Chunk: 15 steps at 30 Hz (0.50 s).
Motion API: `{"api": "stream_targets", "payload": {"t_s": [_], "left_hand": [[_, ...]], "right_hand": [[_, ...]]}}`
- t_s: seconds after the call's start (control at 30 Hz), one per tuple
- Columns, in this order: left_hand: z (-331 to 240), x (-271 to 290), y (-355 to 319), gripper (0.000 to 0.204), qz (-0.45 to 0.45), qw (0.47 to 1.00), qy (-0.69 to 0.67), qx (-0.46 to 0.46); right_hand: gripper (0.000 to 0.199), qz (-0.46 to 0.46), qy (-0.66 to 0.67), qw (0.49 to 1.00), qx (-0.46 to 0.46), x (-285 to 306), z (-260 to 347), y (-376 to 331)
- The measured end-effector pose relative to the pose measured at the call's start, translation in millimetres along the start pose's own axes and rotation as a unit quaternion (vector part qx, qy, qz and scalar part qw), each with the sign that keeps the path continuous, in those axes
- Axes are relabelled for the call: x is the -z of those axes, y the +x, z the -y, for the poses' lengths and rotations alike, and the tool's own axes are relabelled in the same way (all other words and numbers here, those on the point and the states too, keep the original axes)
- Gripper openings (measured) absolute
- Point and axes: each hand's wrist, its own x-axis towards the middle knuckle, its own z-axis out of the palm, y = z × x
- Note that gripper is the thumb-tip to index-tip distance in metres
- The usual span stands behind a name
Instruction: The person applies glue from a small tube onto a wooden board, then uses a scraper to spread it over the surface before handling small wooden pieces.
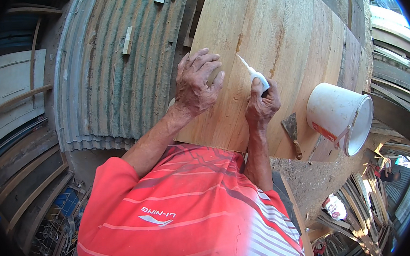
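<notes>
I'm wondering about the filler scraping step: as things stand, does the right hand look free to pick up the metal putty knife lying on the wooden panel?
Probably not right away: the right hand is closed around a small white nozzled tube. The metal putty knife lies uncovered just beside it.

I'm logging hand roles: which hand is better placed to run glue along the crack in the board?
Right. The right hand grips the white glue bottle, nozzle on the wooden board by the crack. The left hand rests flat, empty.

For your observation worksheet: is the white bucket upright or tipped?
Tipped. The white bucket lies on its side on the wooden panel, mouth facing right.
</notes>
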Motion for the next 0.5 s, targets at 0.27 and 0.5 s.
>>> {"api": "stream_targets", "payload": {"t_s": [0.27,0.5], "left_hand": [[0.2,-0.2,0.4,0.021,-0.002,1.0,0.004,-0.005],[0.9,-0.9,-0.7,0.021,-0.007,1.0,0.003,-0.006]], "right_hand": [[0.016,-0.007,-0.012,1.0,0.008,-0.8,-1.9,0.7],[0.017,-0.006,-0.007,1.0,0.005,-1.5,1.5,0.5]]}}
